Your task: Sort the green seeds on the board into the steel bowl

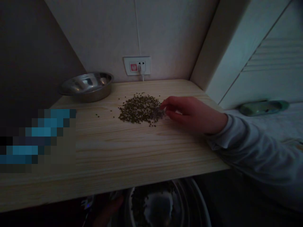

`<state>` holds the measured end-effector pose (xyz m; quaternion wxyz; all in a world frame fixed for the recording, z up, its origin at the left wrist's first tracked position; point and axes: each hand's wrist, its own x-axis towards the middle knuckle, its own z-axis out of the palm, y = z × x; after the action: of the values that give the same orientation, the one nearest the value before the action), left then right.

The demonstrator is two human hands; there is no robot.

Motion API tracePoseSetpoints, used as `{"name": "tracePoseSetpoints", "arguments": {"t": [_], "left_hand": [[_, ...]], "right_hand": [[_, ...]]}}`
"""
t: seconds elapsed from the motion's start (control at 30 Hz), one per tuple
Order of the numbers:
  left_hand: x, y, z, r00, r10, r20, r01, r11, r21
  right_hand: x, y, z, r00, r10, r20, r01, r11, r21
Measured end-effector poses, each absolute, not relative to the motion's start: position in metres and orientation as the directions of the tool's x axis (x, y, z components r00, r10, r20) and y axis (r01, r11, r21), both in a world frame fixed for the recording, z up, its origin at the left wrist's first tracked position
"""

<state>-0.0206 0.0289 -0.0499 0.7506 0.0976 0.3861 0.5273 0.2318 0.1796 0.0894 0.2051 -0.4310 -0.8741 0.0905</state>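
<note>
Small dark green beans [139, 108], like mung beans, lie in a loose pile on the wooden tabletop [132, 145]. At the pile's right edge is my right hand [189, 113], its thumb and fingers closed on a small translucent piece [158, 113], blurred and perhaps plastic. Below the table's front edge a shiny metal bowl [158, 208] holds some of the same beans along its inside. My left hand [110, 209] is at that bowl's left rim, dim and partly cut off, and seems to grip it.
Another metal bowl [92, 91] stands at the back left of the tabletop. A wall socket [137, 66] with a plug sits behind the pile. Pixelated blocks cover the left side. A green oval dish [264, 107] lies at the far right, beyond a pale panel.
</note>
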Motion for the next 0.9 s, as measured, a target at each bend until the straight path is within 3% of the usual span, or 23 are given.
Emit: {"name": "tracePoseSetpoints", "arguments": {"t": [0.2, 0.43, 0.6, 0.77, 0.9], "left_hand": [[-0.025, 0.027, -0.051, 0.105, 0.868, -0.486, -0.707, 0.409, 0.577], [-0.041, 0.025, -0.066, 0.208, 0.823, -0.529, -0.734, 0.489, 0.472], [-0.046, 0.026, -0.072, 0.256, 0.786, -0.563, -0.67, 0.564, 0.483], [-0.044, 0.024, -0.075, 0.178, 0.796, -0.578, -0.717, 0.507, 0.478], [-0.044, 0.02, -0.083, 0.176, 0.811, -0.558, -0.738, 0.484, 0.471]], "right_hand": [[0.227, 0.175, 0.09, -0.599, 0.766, 0.232, 0.673, 0.639, -0.372], [0.227, 0.177, 0.088, -0.567, 0.776, 0.275, 0.677, 0.629, -0.382], [0.222, 0.174, 0.086, -0.588, 0.772, 0.239, 0.671, 0.632, -0.388], [0.216, 0.17, 0.083, -0.602, 0.758, 0.251, 0.597, 0.637, -0.488], [0.215, 0.171, 0.079, -0.535, 0.782, 0.318, 0.606, 0.618, -0.5]]}}
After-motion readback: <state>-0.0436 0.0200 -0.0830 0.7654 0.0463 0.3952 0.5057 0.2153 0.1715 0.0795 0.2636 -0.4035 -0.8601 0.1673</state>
